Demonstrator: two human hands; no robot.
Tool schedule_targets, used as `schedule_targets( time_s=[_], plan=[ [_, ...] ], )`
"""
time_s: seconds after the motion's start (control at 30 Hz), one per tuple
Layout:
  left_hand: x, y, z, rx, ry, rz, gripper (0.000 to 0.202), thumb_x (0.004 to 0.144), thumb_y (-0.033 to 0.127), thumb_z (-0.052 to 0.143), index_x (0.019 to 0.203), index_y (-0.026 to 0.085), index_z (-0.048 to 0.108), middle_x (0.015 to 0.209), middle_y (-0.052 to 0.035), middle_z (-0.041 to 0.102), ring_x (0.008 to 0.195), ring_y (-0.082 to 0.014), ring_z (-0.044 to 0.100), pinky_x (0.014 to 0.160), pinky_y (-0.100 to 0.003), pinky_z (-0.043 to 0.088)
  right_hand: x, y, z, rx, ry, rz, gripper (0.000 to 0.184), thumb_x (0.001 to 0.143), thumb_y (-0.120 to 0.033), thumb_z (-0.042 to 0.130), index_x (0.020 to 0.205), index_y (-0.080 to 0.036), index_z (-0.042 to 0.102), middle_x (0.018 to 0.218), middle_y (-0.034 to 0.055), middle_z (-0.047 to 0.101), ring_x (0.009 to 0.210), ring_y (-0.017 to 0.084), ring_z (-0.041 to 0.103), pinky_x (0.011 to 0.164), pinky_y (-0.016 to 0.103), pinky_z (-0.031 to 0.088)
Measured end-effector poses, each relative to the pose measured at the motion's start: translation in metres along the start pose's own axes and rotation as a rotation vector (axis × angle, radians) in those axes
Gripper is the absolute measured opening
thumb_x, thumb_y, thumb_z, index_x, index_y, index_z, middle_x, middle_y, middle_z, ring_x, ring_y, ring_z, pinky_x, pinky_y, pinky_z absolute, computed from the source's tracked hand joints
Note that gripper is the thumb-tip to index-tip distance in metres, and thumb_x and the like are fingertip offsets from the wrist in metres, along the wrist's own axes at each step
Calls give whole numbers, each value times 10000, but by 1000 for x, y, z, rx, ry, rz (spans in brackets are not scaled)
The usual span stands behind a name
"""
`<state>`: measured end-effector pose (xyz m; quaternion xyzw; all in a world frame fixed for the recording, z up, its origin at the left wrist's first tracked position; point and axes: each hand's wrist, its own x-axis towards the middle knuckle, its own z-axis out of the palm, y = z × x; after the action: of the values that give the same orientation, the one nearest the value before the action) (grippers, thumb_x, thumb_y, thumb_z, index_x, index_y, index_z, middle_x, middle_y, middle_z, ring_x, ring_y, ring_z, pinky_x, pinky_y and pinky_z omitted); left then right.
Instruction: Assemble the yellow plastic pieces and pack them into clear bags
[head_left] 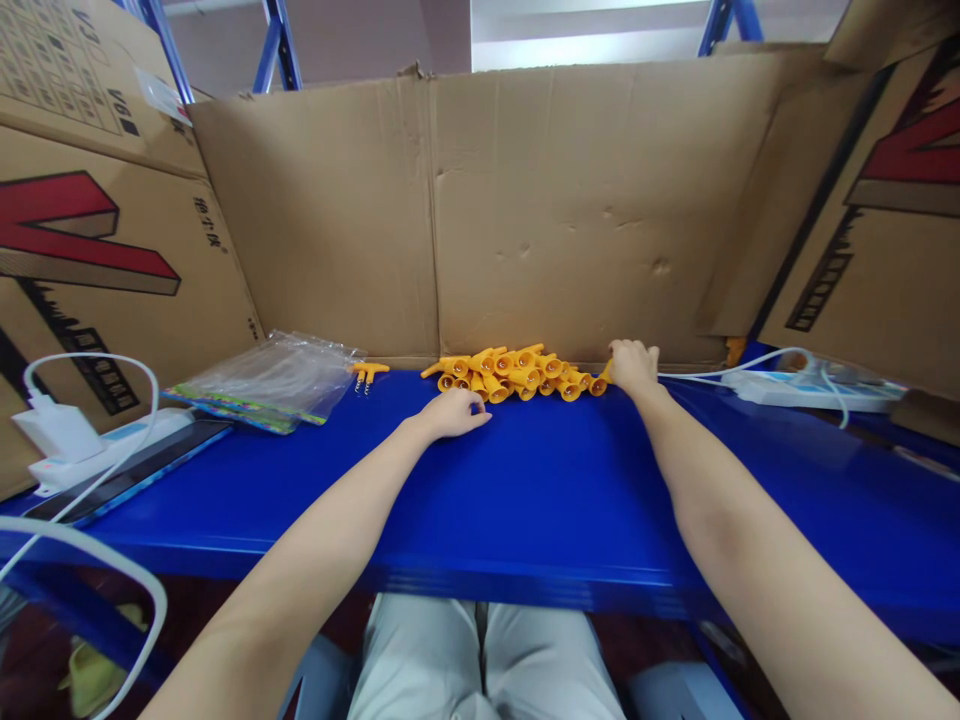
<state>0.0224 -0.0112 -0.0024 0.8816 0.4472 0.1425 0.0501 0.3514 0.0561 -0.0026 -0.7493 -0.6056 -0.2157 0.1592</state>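
A low pile of yellow cone-shaped pieces point(525, 377), with metal glinting inside several open ends, lies on the blue tabletop point(517, 480) against the cardboard. My left hand point(454, 412) rests at the front left of this pile, its thumb apart from the curled fingers and nothing visible in it. At the pile's right end, my right hand point(635, 366) has its fingers bent around the end of a yellow piece, partly hidden by the hand. Left of the pile lie yellow T-shaped handles point(369, 368) with metal spirals, like corkscrews.
Clear plastic bags point(274, 375) are stacked at the left. Beyond them lie a phone-like dark slab point(142, 465) and a power strip with a white charger point(60, 430). Another power strip point(814, 390) is at the right. Cardboard point(585, 210) walls the back and sides.
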Motion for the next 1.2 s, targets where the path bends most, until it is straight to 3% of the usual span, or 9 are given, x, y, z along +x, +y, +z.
schedule_targets(
  time_s=[0.13, 0.27, 0.33, 0.43, 0.57, 0.7, 0.93, 1.1, 1.2],
  plan=[
    [-2, 2, -7, 101, -12, -94, 277, 815, 365, 496, 878, 176, 688, 861, -68, 692, 825, -213, 629, 711, -287, 457, 0, 3, 4, 96, -47, -3, 306, 822, -104, 417, 1007, -128, 660, 1079, 154, 585, 1025, 256, 517, 848, 387, 373],
    [-6, -9, -21, 272, 7, -494, 319, 782, 321, 502, 1001, 162, 669, 1061, -135, 661, 999, -292, 604, 796, -352, 467, 2, 10, 13, 203, -34, 41, 211, 803, -149, 499, 905, -129, 683, 1109, 167, 547, 964, 230, 548, 788, 306, 408],
    [-10, -23, -26, 325, 47, -690, 439, 776, 320, 508, 1154, 116, 602, 1213, -184, 580, 1115, -315, 542, 862, -376, 453, 3, 13, 17, 227, -44, 60, 189, 800, -167, 528, 918, -141, 674, 1097, 158, 565, 944, 221, 560, 771, 289, 415],
    [-15, -48, -26, 371, 128, -877, 611, 795, 372, 482, 1325, 71, 445, 1416, -206, 377, 1308, -328, 337, 996, -447, 360, 5, 16, 21, 249, -113, 102, 204, 823, -207, 532, 986, -159, 645, 1006, 125, 627, 869, 203, 591, 729, 283, 431],
    [-19, -70, -19, 246, 74, -1043, 659, 855, 435, 340, 1401, 66, 335, 1494, -194, 230, 1357, -324, 242, 1047, -531, 260, 7, 19, 22, 257, -137, 155, 220, 813, -254, 577, 994, -144, 638, 930, 110, 669, 806, 185, 613, 690, 258, 445],
    [-19, -74, -18, 239, 37, -1013, 600, 866, 429, 292, 1353, 108, 432, 1464, -186, 311, 1329, -336, 298, 1045, -559, 227, 4, 21, 17, 253, -151, 177, 201, 774, -288, 627, 904, -139, 665, 865, 94, 681, 786, 185, 615, 686, 256, 461],
    [-14, -64, -26, 293, 52, -876, 504, 794, 327, 419, 1234, 123, 555, 1352, -204, 465, 1241, -361, 413, 1005, -558, 268, -18, 20, 4, 288, -160, 203, 208, 756, -290, 639, 893, -136, 667, 831, 103, 659, 823, 210, 615, 731, 278, 473],
    [-11, -50, -30, 312, 101, -786, 415, 767, 291, 462, 1099, 110, 633, 1193, -207, 594, 1155, -361, 500, 968, -512, 330, -30, 16, -7, 288, -194, 188, 233, 760, -295, 639, 916, -124, 663, 879, 133, 647, 881, 243, 619, 768, 304, 476],
    [-9, -43, -32, 229, 99, -711, 342, 754, 304, 486, 990, 139, 670, 1116, -178, 641, 1072, -330, 566, 878, -422, 425, -31, 16, -14, 249, -230, 158, 283, 708, -308, 691, 920, -122, 668, 863, 128, 644, 886, 251, 619, 758, 311, 482]
  ],
)
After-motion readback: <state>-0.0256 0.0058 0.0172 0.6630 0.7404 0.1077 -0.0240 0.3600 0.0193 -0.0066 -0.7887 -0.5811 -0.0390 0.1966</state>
